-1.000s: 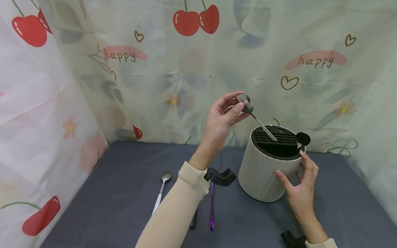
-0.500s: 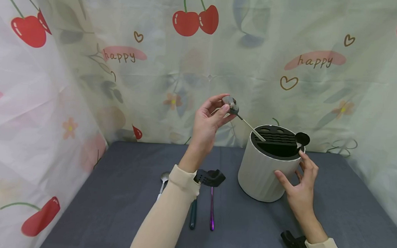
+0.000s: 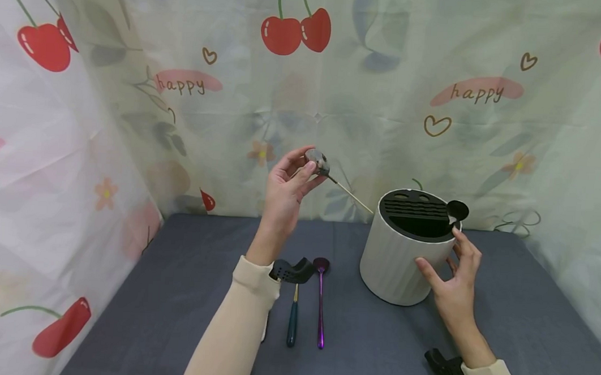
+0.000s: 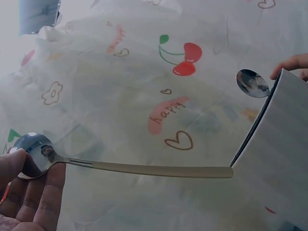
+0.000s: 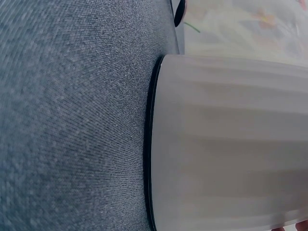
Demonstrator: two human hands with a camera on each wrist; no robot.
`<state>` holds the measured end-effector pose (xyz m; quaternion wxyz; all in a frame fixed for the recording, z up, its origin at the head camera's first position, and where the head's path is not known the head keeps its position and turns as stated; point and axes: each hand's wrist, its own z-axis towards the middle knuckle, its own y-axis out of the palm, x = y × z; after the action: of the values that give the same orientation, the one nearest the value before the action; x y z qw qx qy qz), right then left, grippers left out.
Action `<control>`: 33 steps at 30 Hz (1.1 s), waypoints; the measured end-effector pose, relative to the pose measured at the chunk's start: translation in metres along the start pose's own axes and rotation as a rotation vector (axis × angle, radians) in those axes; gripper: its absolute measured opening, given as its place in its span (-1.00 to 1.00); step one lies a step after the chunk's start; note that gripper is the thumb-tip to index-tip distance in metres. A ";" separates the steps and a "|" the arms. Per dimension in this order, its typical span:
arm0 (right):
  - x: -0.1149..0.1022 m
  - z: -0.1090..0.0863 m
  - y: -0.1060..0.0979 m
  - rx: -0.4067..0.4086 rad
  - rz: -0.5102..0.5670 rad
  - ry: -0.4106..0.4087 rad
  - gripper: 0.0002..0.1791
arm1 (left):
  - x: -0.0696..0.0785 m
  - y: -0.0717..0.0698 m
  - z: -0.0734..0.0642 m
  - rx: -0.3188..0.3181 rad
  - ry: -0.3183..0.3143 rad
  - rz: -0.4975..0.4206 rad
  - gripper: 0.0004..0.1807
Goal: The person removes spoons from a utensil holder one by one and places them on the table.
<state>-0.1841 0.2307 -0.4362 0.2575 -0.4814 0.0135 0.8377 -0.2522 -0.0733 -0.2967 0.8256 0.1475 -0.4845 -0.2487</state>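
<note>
My left hand [image 3: 285,192] pinches a spoon [image 3: 351,193] by its bowl, above the table and left of a white ribbed utensil holder [image 3: 395,266]. The spoon's cream handle slants down to the right, its end overlapping the holder's rim edge in the left wrist view. My right hand [image 3: 455,292] grips the holder's right side, thumb on the front wall and fingers near the rim. The holder stands upright with a slotted black top and a wide dark opening. A second spoon [image 3: 457,210] stands in it at the right, bowl up.
On the dark grey tablecloth [image 3: 172,294] lie a purple spoon [image 3: 321,307] and a utensil with a dark green handle [image 3: 292,323]. A white handle end [image 3: 265,328] shows beside my left sleeve, which hides the rest. A printed curtain [image 3: 315,109] hangs behind.
My left hand has moved left and slightly down with the spoon, whose handle end has gone from over the holder's top to beside its left rim. My right hand stays on the holder.
</note>
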 end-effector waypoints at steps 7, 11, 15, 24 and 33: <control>0.012 0.002 0.000 0.001 -0.008 0.006 0.07 | 0.005 -0.020 -0.006 0.049 -0.011 0.019 -0.72; 0.016 0.002 -0.001 0.002 -0.010 0.001 0.07 | 0.003 -0.033 -0.011 0.065 -0.024 0.043 -0.71; 0.019 0.003 -0.001 -0.005 -0.011 -0.005 0.11 | 0.001 -0.049 -0.018 0.086 -0.041 0.067 -0.69; 0.017 0.003 -0.003 -0.008 -0.008 -0.001 0.11 | 0.000 -0.081 -0.029 0.146 -0.082 0.143 -0.60; 0.017 0.003 -0.001 0.005 -0.011 0.003 0.09 | 0.015 -0.116 -0.034 0.170 -0.158 0.240 -0.56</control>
<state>-0.1926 0.2398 -0.4482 0.2632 -0.4820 0.0136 0.8356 -0.2471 -0.1782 -0.3589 0.7933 0.1380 -0.5813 -0.1171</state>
